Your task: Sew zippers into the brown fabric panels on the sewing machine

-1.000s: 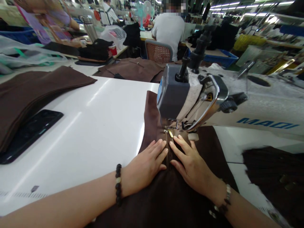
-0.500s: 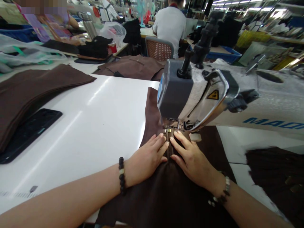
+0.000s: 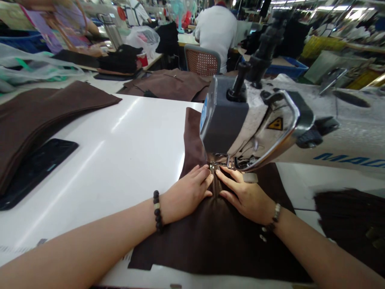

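Your fingers (image 3: 227, 180) lie outstretched and unclenched on either side of the zip (image 3: 216, 188) in the brown cloth (image 3: 210, 245). Your left hand (image 3: 188, 194) and right hand (image 3: 251, 196) rest palm down, angled inward from spread forearms (image 3: 120, 233). The machine (image 3: 224, 120) stands just ahead, above the cloth. Left on the desk (image 3: 144, 140), stacked pieces (image 3: 57, 106) partly cover a phone (image 3: 39, 166); a dark heap (image 3: 349, 224) lies right.

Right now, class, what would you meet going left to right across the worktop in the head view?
Phone, left wrist's bracelet, left hand, zipper, right hand, right wrist's bracelet, dark cloth at the far right.
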`<move>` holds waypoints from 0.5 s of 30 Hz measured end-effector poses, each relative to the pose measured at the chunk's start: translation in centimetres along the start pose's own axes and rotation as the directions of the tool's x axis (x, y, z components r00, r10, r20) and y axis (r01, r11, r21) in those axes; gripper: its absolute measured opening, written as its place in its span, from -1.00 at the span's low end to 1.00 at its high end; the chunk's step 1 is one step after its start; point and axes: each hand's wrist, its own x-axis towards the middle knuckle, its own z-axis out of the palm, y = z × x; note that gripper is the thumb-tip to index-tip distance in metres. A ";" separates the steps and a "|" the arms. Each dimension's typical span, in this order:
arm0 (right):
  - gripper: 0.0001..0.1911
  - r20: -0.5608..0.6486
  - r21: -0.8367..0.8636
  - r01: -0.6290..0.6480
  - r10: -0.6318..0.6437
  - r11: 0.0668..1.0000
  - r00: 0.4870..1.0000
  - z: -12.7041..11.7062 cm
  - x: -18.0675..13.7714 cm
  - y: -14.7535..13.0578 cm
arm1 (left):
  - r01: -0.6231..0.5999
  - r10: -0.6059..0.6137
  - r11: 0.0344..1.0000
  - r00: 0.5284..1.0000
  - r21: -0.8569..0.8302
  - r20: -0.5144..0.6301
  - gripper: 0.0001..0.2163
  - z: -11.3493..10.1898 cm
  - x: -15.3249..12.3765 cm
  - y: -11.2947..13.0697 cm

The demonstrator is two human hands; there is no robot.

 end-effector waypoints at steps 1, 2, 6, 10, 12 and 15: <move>-0.56 0.000 0.004 0.018 -0.018 1.000 1.000 0.0 0.0 0.1 | -0.010 0.010 1.000 1.000 -0.004 -0.005 -0.64 0.1 -0.2 0.0; -0.56 -0.003 0.008 0.033 -0.033 0.999 0.999 0.0 0.0 0.0 | -0.017 0.017 1.000 1.000 -0.011 -0.009 -0.66 0.2 -0.5 0.0; -0.57 -0.010 -0.023 -0.048 0.048 0.999 0.999 0.1 -0.2 -1.0 | -0.048 0.048 0.997 0.999 -0.057 0.000 -0.63 0.2 -1.6 0.6; -0.56 0.016 -0.027 -0.136 0.136 0.990 0.991 0.3 -0.7 -2.1 | -0.062 0.064 0.995 0.998 -0.073 0.018 -0.65 -0.1 -2.4 1.0; -0.53 0.024 -0.017 -0.122 0.122 0.992 0.992 0.4 -0.9 -2.1 | -0.065 0.066 0.995 0.998 -0.071 0.015 -0.65 -0.1 -2.5 1.0; -0.49 0.034 -0.014 -0.106 0.107 0.994 0.994 0.4 -1.1 -1.9 | -0.068 0.069 0.995 0.998 -0.068 0.012 -0.66 -0.1 -2.7 1.0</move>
